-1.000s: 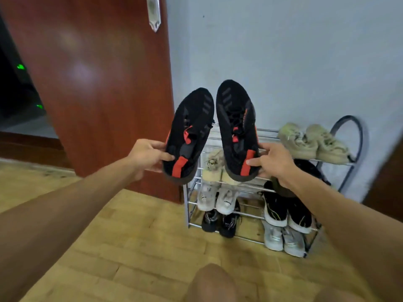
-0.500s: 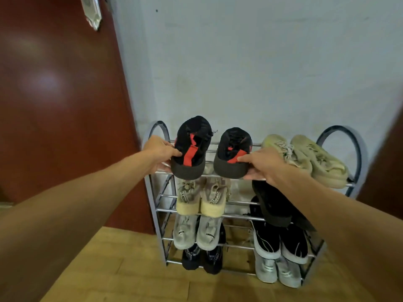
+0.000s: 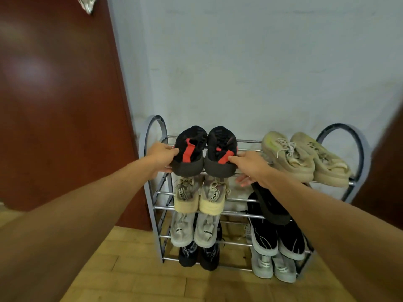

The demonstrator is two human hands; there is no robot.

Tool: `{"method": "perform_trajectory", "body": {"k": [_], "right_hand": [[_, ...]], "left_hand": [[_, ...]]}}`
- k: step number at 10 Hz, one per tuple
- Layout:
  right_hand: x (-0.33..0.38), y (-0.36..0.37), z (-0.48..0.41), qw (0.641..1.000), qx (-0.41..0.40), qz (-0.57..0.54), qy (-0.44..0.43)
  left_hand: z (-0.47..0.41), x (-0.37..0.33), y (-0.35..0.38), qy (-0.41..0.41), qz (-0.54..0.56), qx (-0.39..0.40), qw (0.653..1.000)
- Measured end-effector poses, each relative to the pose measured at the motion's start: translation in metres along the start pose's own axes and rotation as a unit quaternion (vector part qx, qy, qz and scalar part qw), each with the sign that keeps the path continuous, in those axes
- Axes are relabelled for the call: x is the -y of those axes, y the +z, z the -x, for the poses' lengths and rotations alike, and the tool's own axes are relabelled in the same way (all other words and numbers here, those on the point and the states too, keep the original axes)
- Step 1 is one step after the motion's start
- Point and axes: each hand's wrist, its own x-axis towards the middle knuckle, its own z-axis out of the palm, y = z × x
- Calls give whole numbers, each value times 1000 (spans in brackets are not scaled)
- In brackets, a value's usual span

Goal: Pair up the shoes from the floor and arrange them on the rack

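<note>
Two black shoes with red heel tabs sit side by side, heels toward me, on the left half of the top shelf of the grey metal shoe rack (image 3: pixel 363 147). My left hand (image 3: pixel 161 155) grips the heel of the left black shoe (image 3: pixel 189 153). The heel of the right black shoe (image 3: pixel 221 153) is in my right hand (image 3: pixel 250 166). The two shoes touch each other. A beige pair (image 3: pixel 305 158) fills the right half of the same shelf.
Lower shelves hold a cream pair (image 3: pixel 200 197), a light grey pair (image 3: pixel 196 229), a black pair (image 3: pixel 199 255), a black slipper (image 3: pixel 270 203), black-and-white sneakers (image 3: pixel 277 236) and a pale grey pair (image 3: pixel 272 267). A red-brown door (image 3: pixel 58 105) stands left; wall behind, wooden floor (image 3: pixel 141 269) below.
Both hands lowered the black shoes from mid-air onto the top shelf and pushed them together. The view moved closer to the rack.
</note>
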Motion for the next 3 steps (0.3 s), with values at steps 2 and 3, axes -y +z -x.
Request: {"method": "perform_trajectory", "body": {"k": [2,3], "right_hand": [[11,-15,67,991,-14,128,-42],[6,-26,106,984,6,162,-68]], "left_hand": [[79,-21,-13,88,-95,-7,992],[126,-29,-13,124,-81,33,988]]}}
